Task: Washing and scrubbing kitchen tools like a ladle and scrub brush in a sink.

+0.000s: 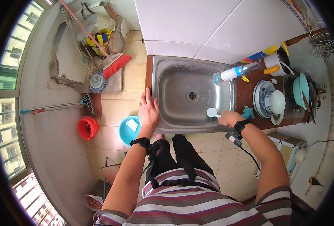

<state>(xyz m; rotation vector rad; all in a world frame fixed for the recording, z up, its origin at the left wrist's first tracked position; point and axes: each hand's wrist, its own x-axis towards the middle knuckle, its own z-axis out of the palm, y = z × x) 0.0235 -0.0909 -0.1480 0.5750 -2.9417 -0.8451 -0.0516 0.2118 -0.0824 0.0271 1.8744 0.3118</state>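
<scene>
Before me is a stainless steel sink (172, 110) with a round drain (192, 96) in its floor. My right hand (229, 118) grips the handle of a small white utensil with a round head (211, 112), held over the basin's front right corner. Whether it is a brush or a ladle, I cannot tell. On the sink's left rim rests my left hand (149, 110), holding nothing, thumb apart from the fingers. Over the basin's right side reaches a faucet with a white and blue extension (229, 75). A teal cloth (248, 112) lies on the counter just beyond my right hand.
Stacked plates and bowls (264, 99) stand right of the sink, with a white pot (277, 63) behind and a turquoise basin (299, 90) further right. On the floor at left are a blue basin (124, 131), a red bucket (87, 128) and a red broom (116, 65).
</scene>
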